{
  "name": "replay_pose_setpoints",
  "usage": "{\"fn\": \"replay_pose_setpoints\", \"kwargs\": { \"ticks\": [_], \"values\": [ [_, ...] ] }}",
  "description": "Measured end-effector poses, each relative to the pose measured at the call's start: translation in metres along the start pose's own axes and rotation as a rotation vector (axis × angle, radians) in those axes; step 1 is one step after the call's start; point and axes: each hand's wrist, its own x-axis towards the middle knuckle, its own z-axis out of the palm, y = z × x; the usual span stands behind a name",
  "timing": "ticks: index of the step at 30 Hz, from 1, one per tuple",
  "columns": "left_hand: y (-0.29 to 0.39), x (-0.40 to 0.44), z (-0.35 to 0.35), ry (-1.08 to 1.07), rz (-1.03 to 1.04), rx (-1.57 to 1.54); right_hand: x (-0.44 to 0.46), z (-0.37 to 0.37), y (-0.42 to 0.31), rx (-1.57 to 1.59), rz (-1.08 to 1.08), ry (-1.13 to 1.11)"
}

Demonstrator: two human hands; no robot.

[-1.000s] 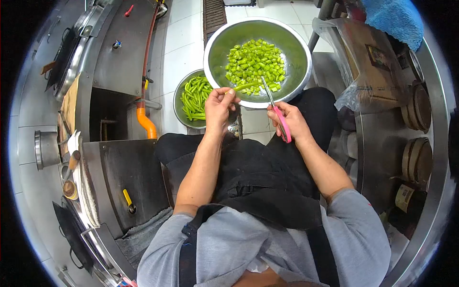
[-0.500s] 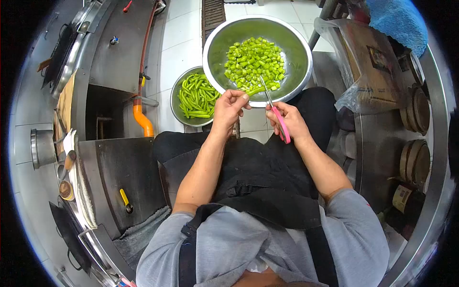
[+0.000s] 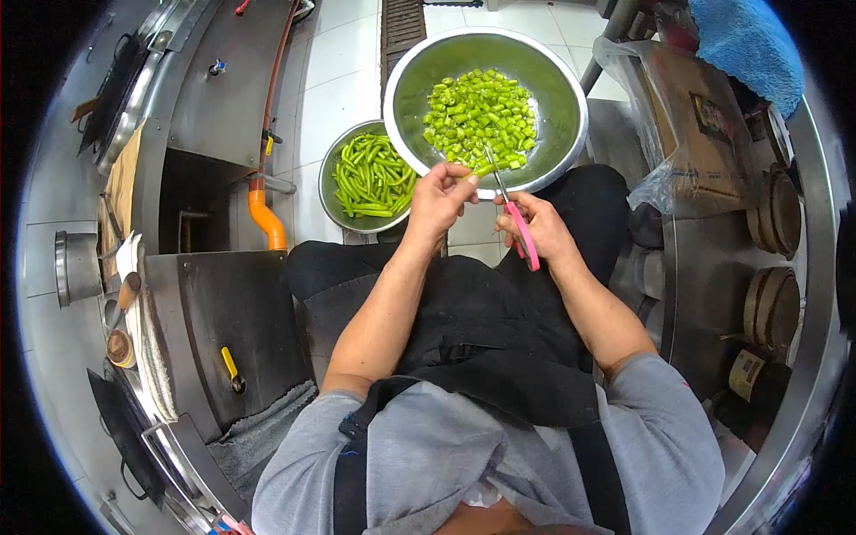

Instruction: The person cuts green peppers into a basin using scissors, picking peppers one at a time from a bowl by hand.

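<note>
My left hand pinches a green chili pepper over the near rim of a large steel bowl. Its free end lies at the blades of the scissors, whose pink handles are wrapped by my right hand. Whether the blades are fully closed is too small to tell. Short cut pepper pieces lie heaped in the bowl. To its left, a smaller steel bowl holds long whole green peppers, just beyond my left wrist.
Steel cabinets with an orange pipe stand at left. At right, a plastic-wrapped cardboard box and a blue towel sit near a shelf with stacked round items. A floor drain grate lies beyond.
My left hand has shifted right, closer to the scissors, and less of the pepper shows between fingers and blades. My right hand stays almost in place.
</note>
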Motion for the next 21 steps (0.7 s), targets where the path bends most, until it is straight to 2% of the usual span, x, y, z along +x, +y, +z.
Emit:
{"fn": "replay_pose_setpoints", "kwargs": {
  "ticks": [6,15,21],
  "values": [
    [-0.007,0.007,-0.003,0.039,-0.025,-0.013,-0.004,-0.001,-0.009,0.026,0.109,0.022],
    [0.004,0.013,-0.01,0.202,0.055,-0.09,-0.002,0.0,-0.003,-0.006,0.06,-0.023],
    [-0.004,0.008,0.008,-0.006,0.028,0.042,-0.001,-0.001,0.001,-0.018,0.034,-0.013]
  ]
}}
